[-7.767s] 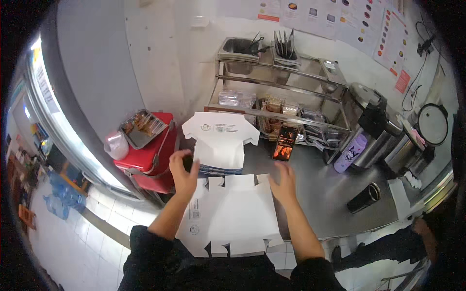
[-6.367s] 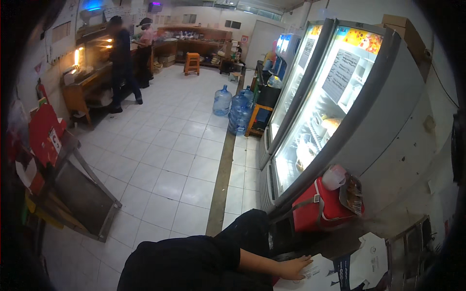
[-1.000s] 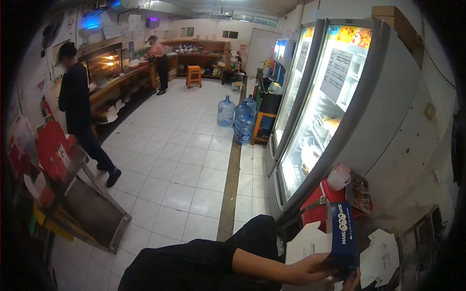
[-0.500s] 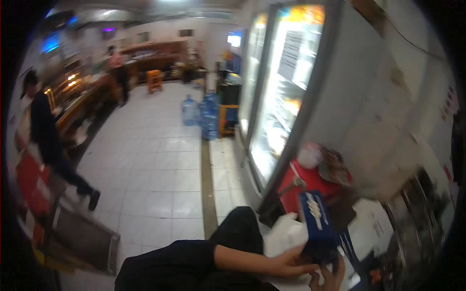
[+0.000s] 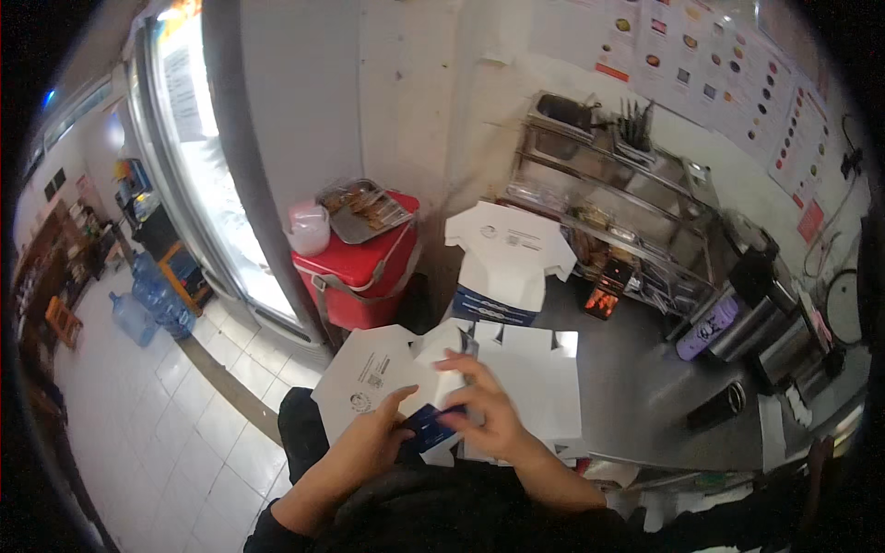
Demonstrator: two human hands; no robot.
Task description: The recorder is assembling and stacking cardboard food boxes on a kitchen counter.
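Observation:
A folding takeaway carton (image 5: 373, 368), white inside and dark blue outside, is held partly folded in front of me above the edge of the steel counter. My left hand (image 5: 361, 441) grips its near side, thumb up along the white lid panel. My right hand (image 5: 487, 415) is at its right side, fingers bent over the wall and thumb by the blue panel; it is slightly blurred. Just right of it lie flat white carton blanks (image 5: 535, 382). Beyond those, an open carton (image 5: 502, 281) with a blue front stands with its lid raised.
A red cooler box (image 5: 355, 286) bears a metal tray of food (image 5: 369, 210) and a pink-white container (image 5: 309, 229). Along the wall stands a metal rack (image 5: 627, 184). A phone (image 5: 608, 288) and a dark cup (image 5: 717, 405) are on the steel counter (image 5: 636, 387). At left is a glass-door fridge (image 5: 217, 184).
My view has swung right, from the room to the counter. The carton, earlier seen with its blue outside toward me, now shows its white inside and spread lid. Both hands are still at it.

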